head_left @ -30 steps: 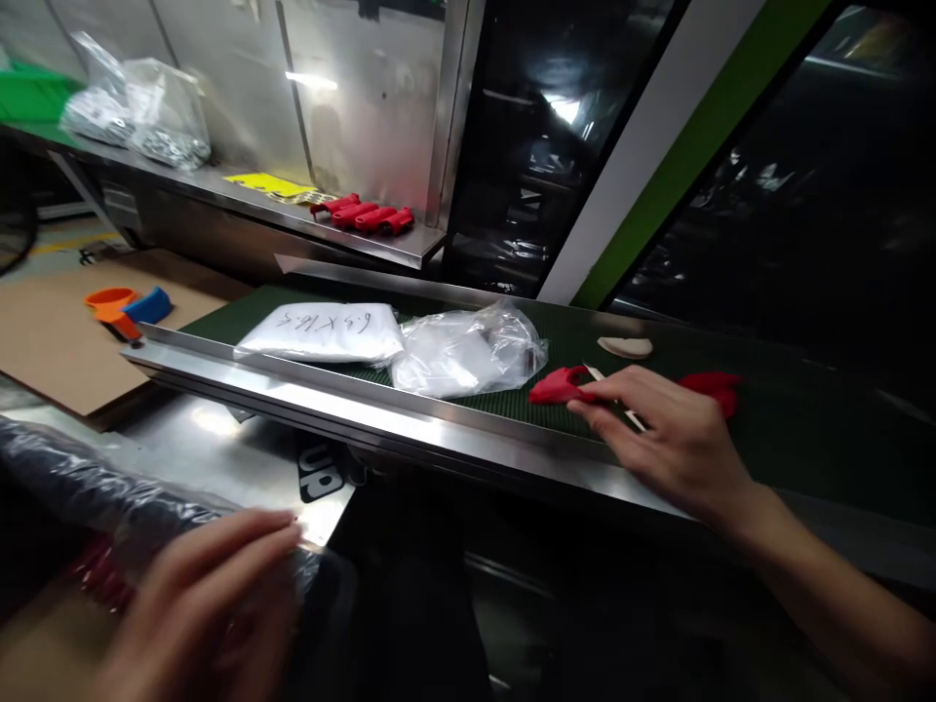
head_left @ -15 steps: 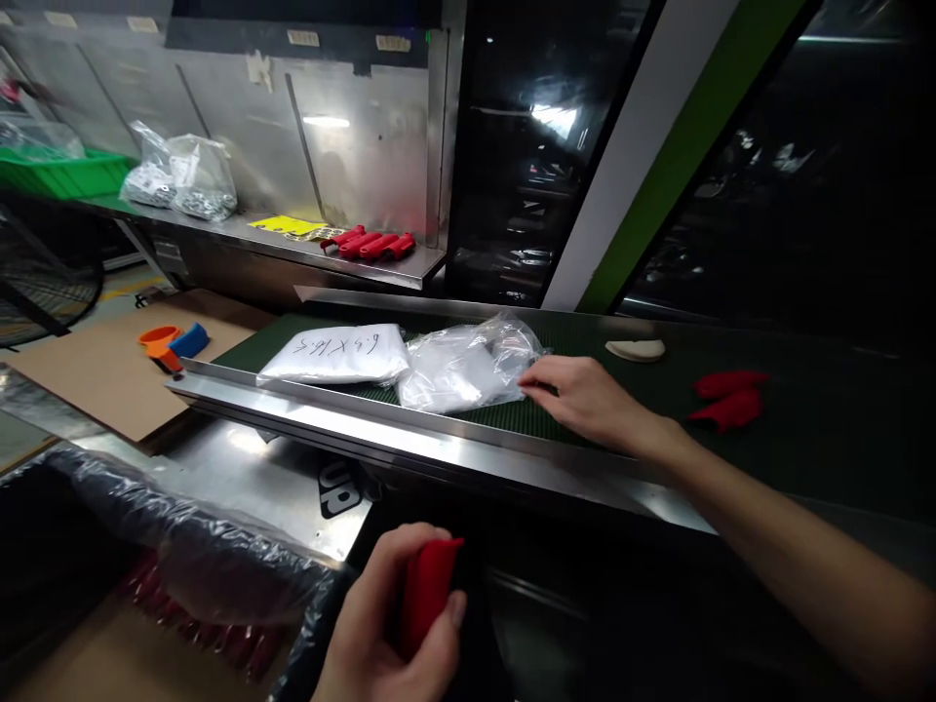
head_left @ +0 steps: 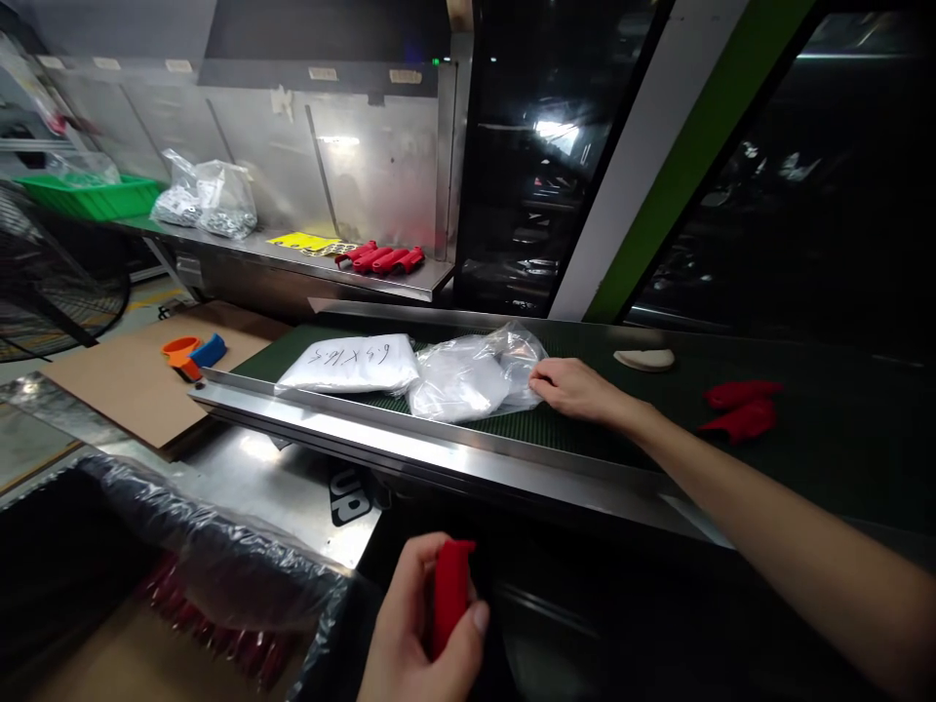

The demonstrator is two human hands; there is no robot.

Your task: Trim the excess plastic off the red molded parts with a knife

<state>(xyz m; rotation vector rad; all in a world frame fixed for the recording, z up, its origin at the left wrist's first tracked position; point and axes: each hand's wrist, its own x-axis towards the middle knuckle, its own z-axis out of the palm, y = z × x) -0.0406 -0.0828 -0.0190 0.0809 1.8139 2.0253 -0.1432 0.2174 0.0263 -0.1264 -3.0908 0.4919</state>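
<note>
Red plastic piece (head_left: 449, 595) stands upright at about 6 o'clock in the view, low against the dark front of the machine, gripped by the left hand (head_left: 416, 634), whose thumb and fingers are clenched around its lower half. Up at 12 o'clock from it, the right hand (head_left: 577, 388) reaches across the steel rail (head_left: 409, 448) onto the green conveyor belt (head_left: 585, 439), its fingertips pinching the edge of a crumpled clear plastic bag (head_left: 475, 375). Just beside that bag, at its 9 o'clock, lies a flat white packet with handwriting on it (head_left: 349, 363), the two touching. Toward 3 o'clock from the right hand, well apart, two red pieces (head_left: 738, 408) lie close together on the belt, and a pale beige piece (head_left: 644, 360) rests at about 1 o'clock from the hand. At 7 o'clock from the held piece, a black bin with a clear liner (head_left: 219, 565) shows more red parts through the film. On the steel shelf (head_left: 307, 263) at 11 o'clock sits a row of red handles (head_left: 380, 258), with bags of small metal parts (head_left: 209, 200) farther along it.
</note>
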